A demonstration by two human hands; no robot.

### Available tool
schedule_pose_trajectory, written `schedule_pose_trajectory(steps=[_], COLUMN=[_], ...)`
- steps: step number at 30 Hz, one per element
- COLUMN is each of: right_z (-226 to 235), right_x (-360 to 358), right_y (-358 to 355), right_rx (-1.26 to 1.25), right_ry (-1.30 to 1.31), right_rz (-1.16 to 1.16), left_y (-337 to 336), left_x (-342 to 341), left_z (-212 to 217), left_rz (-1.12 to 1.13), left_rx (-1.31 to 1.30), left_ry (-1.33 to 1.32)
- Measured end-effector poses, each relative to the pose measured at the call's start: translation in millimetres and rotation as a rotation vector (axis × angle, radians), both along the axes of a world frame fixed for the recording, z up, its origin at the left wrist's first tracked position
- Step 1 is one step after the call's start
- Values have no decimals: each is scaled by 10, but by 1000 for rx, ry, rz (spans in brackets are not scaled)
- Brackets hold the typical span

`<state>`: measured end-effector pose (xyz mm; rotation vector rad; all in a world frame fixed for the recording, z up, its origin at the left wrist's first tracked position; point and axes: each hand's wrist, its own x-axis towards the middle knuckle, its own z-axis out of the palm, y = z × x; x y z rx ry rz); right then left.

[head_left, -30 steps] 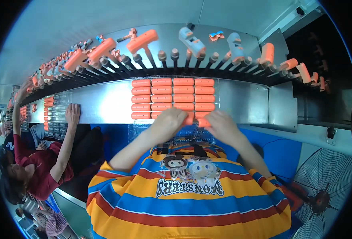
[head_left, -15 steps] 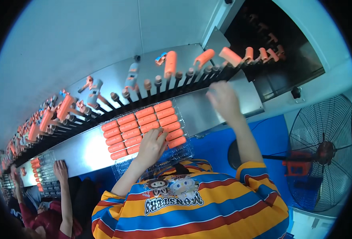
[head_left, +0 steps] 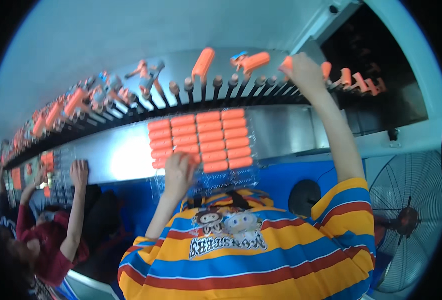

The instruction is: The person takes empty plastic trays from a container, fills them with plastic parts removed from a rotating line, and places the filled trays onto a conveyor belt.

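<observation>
My right hand [head_left: 305, 77] is raised at the row of upright pegs, its fingers closed round an orange shell-like plastic piece [head_left: 286, 65]. My left hand [head_left: 179, 172] rests at the near edge of a clear plastic tray [head_left: 253, 177], fingers curled down. An orange piece [head_left: 196, 157] shows just beside its fingertips; whether the fingers grip anything is hidden. Rounded orange pieces [head_left: 212, 135] lie in the tray in columns, filling most of its far part. The nearest slots below my left hand show bare clear plastic.
Black pegs [head_left: 217, 90] line the metal bench, some bearing orange or grey-blue parts [head_left: 203, 62]. A dark opening [head_left: 381, 60] lies at far right. A large fan [head_left: 406, 222] stands on the right. Co-workers [head_left: 56, 245] sit at left by another tray [head_left: 61, 175].
My right hand has reached up and right, and now grips an orange piece on the pegs. My left hand stays at the tray's near rows. The view has shifted; peg-borne parts appear farther right.
</observation>
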<state>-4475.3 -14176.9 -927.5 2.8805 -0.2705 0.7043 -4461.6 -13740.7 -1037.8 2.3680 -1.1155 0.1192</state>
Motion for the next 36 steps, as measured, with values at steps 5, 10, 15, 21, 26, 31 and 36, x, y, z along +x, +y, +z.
schedule_pose_trajectory(steps=[5, 10, 15, 21, 26, 31, 36], right_z=[75, -697, -1287, -1056, -423, 189, 509], right_x=[-149, -750, -901, -981, -866, -598, 30], right_y=[690, 1874, 2428, 2071, 840, -287, -530], right_rx=[-40, 409, 418, 479, 397, 117, 806], right_ry=[-316, 37, 208, 20, -341, -343, 385], right_rz=[183, 721, 596, 398, -106, -318, -347], left_y=[516, 569, 476, 446, 338, 303, 301], left_x=[128, 98, 133, 148, 104, 101, 121], left_z=[-113, -220, -144, -195, -228, -194, -159], left_rz=[301, 335, 286, 258, 273, 281, 275], left_rx=[355, 411, 288, 244, 269, 301, 277], left_ry=[-88, -110, -173, -173, -198, -189, -198])
